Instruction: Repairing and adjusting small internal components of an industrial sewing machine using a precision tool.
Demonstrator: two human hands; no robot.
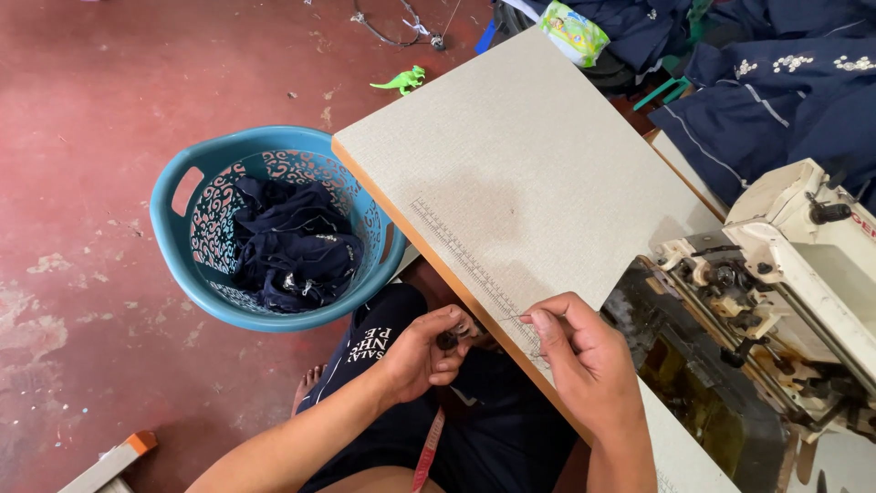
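**Hands pinch thread and small dark part at counter's near edge**

Fingers of the left hand are clenched around a small dark object, too small to tell apart, held just below the near edge of the pale speckled counter, close to the lap. The right hand pinches a fine thread or needle between thumb and forefinger, its tip aimed left toward that object, so both hands meet close together for fine work. To the right stands a worn cream sewing machine, within easy reach. On the red floor to the left, a teal plastic basket holds crumpled navy garments, and more navy cloth is heaped at the far right. A small green toy dinosaur lies on the floor farther off.
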